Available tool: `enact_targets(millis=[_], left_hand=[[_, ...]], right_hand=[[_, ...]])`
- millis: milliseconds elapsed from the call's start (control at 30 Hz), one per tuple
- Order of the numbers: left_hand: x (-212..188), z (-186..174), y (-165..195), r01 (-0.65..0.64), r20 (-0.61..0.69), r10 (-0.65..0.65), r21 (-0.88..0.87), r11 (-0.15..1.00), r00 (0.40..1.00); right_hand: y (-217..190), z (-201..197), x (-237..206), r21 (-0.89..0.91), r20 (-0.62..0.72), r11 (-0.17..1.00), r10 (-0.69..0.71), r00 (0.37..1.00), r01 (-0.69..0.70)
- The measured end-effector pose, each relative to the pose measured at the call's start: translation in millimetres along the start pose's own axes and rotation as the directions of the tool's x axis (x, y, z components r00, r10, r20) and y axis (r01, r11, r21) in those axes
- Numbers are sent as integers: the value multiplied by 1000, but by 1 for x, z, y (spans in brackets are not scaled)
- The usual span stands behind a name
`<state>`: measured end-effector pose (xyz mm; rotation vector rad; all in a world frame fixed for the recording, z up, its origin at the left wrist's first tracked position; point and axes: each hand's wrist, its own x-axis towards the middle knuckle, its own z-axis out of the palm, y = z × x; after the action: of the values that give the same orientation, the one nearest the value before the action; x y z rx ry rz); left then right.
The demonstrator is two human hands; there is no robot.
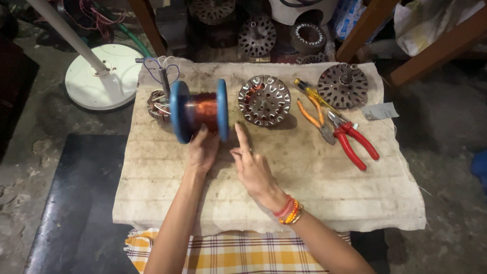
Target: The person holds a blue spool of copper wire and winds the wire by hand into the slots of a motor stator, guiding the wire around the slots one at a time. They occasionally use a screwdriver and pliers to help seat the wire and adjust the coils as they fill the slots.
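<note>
Beside the spool (199, 110) lie stator (264, 100) and pliers (354, 140).

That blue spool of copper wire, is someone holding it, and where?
The left hand touches the spool at its copper-wound middle; a full grip cannot be told. The right hand holds nothing.
</note>
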<state>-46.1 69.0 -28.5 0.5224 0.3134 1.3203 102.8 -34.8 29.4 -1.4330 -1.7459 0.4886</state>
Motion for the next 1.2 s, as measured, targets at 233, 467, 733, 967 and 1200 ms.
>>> enact_targets(millis=[233, 467, 733, 967, 1200], left_hand=[[7, -9, -6, -54, -63, 118, 616, 786, 991], [5, -4, -3, 77, -72, -39, 667, 741, 997], [0, -5, 4, 264, 14, -277, 264, 928, 961], [-2, -25, 0, 352, 198, -319, -162, 922, 927], [-2, 8, 5, 309, 214, -266, -204, 929, 940]], right_hand=[[-7, -47, 23, -47, -94, 993, -113, 989, 109], [-4, -81, 54, -215, -122, 928, -333, 935, 303], [-4, -94, 58, 136, 25, 989, -58, 998, 54], [30, -72, 68, 556, -85, 824, -75, 994, 109], [37, -34, 56, 533, -41, 841, 136, 990, -94]])
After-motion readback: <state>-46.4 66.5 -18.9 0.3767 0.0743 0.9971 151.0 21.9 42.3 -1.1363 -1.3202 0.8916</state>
